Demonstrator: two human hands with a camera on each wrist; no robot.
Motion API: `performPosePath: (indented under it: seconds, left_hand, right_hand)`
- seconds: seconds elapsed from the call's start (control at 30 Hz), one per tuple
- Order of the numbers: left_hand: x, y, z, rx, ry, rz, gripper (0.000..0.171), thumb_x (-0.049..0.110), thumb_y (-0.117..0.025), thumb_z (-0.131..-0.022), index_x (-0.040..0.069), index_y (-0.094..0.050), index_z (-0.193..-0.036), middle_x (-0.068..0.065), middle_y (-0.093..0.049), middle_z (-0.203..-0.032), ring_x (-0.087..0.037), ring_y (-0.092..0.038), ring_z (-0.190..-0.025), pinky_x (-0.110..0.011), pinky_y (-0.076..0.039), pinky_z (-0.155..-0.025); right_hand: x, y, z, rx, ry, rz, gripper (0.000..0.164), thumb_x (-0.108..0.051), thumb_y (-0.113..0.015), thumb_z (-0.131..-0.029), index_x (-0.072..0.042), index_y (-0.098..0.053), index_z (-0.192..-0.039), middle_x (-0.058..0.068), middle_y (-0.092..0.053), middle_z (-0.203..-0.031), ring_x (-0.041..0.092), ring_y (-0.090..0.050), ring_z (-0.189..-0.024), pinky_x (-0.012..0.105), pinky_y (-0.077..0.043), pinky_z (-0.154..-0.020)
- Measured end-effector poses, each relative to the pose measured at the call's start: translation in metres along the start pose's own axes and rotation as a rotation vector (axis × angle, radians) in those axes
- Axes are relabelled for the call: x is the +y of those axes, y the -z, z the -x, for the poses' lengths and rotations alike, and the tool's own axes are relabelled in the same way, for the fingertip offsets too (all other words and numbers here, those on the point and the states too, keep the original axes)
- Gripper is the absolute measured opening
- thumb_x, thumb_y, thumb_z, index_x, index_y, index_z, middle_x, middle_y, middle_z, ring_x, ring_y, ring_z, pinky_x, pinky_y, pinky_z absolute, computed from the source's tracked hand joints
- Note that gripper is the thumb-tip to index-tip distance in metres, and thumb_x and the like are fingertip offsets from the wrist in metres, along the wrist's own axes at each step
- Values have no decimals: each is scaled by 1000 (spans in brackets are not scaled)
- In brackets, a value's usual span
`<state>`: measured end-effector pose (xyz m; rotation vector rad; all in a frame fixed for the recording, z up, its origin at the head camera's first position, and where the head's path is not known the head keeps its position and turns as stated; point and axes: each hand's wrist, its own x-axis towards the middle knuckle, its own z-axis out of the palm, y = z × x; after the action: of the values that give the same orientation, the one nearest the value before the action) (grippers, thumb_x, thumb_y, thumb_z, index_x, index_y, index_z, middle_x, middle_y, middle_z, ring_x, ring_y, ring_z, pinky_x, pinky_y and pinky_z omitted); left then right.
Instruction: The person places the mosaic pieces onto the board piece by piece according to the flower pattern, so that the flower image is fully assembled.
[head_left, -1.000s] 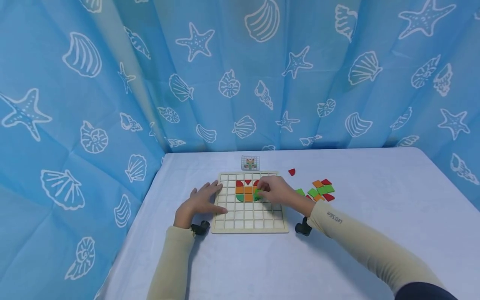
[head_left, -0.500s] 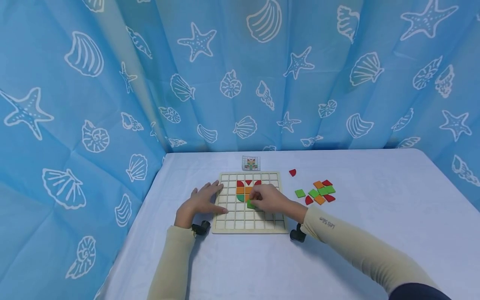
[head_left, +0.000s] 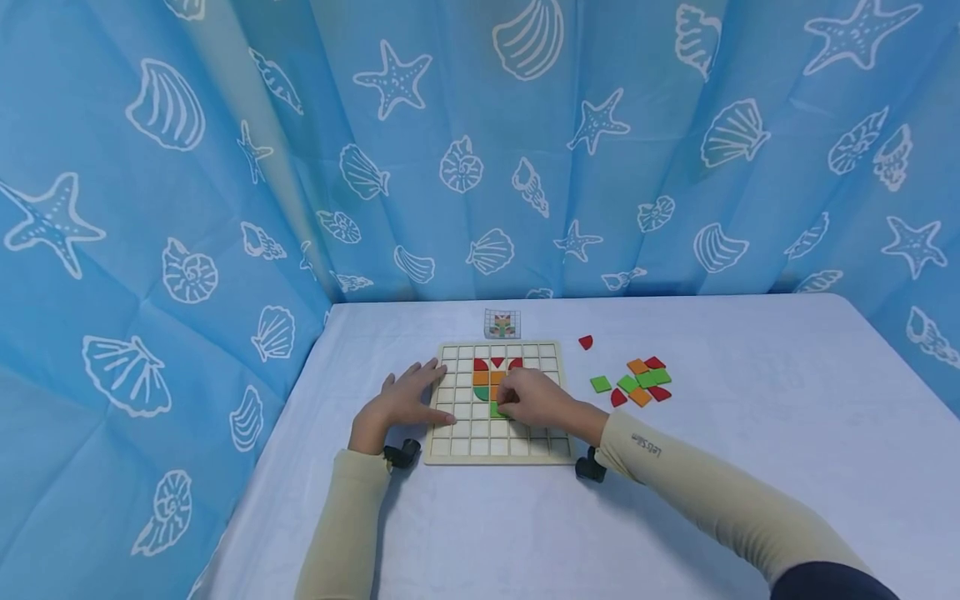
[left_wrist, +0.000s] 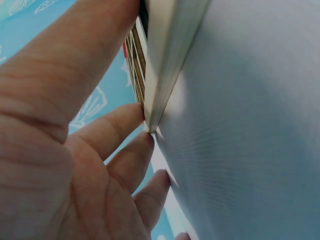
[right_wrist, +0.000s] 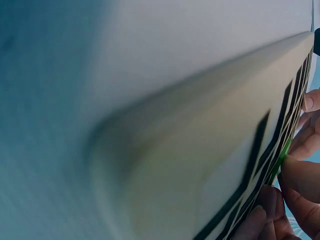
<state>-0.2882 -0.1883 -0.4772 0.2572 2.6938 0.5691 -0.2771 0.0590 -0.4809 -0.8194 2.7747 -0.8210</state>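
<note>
A pale gridded board (head_left: pixel 498 462) lies on the table. My left hand (head_left: pixel 401 402) rests along its left edge, fingers spread and nearly straight; the left wrist view shows fingertips (left_wrist: pixel 137 147) touching the board's side. Over the middle, my right hand (head_left: pixel 534 398) pinches a green square tile (head_left: pixel 494 411) at a cell below the orange tiles (head_left: pixel 480 379). In the right wrist view the thumb meets that green tile (right_wrist: pixel 284 151) near the board surface. Also on the grid are a red triangle (head_left: pixel 497 362), red rounded tiles (head_left: pixel 481 364) and a green rounded tile (head_left: pixel 482 394). The right hand hides cells beneath it.
Right of the board lies a loose cluster of green (head_left: pixel 658 376), orange (head_left: pixel 640 397) and red tiles (head_left: pixel 618 397). A lone red tile (head_left: pixel 586 342) sits farther back. Behind the board is a small pattern card (head_left: pixel 502 324). A blue shell-print curtain (head_left: pixel 450 217) borders the table.
My right hand has moved left and slightly toward me with the green square tile, from the pattern's right side to the cell below the orange tiles. The left hand has stayed put.
</note>
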Motion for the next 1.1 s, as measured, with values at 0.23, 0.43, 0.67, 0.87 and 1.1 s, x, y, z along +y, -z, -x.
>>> performPosePath:
  seconds: [0.23, 0.43, 0.67, 0.87, 1.1]
  left_hand:
    - [-1, -1, -1, 0, 1, 1, 100, 54, -81, -74, 23, -32, -156, -3, -21, -166, -30, -9, -155, -64, -2, -121]
    - [-2, -1, -2, -2, 4, -1, 100, 54, -81, -74, 23, -32, -156, -3, -20, -166, -31, -9, -155, -64, -1, -121]
    - [-2, 2, -1, 4, -8, -7, 99, 54, -81, -74, 21, -35, -155, -4, -22, -166, -31, -10, -155, -64, -2, -121]
    - [-2, 2, -1, -1, -14, -2, 99, 54, -81, -75, 22, -34, -155, -4, -21, -166, -31, -10, -155, -65, -2, -121]
    - [-3, 0, -2, -6, -6, -1, 99, 56, -80, -75, 23, -33, -156, -2, -20, -166, -30, -10, -155, -64, -2, -121]
  right_hand:
    - [0, 3, 0, -38, -7, -55, 7, -16, -79, -85, -17, -72, -82, -8, -66, -79, 5, -58, -74, 22, -52, -70]
    - [1, 2, -2, -53, -18, -65, 8, -16, -80, -84, -16, -72, -85, -7, -67, -83, 5, -59, -76, 22, -53, -71]
    - [1, 1, -3, -61, -46, -67, 9, -15, -79, -84, -16, -71, -86, -7, -67, -84, 6, -59, -77, 23, -53, -72]
    - [0, 2, -4, -61, -53, -66, 9, -16, -80, -83, -17, -72, -86, -8, -66, -83, 6, -59, -77, 23, -53, -73]
    - [-2, 3, -1, -65, -89, -86, 9, -18, -80, -84, -17, -72, -87, -8, -66, -83, 8, -58, -78, 24, -53, -74]
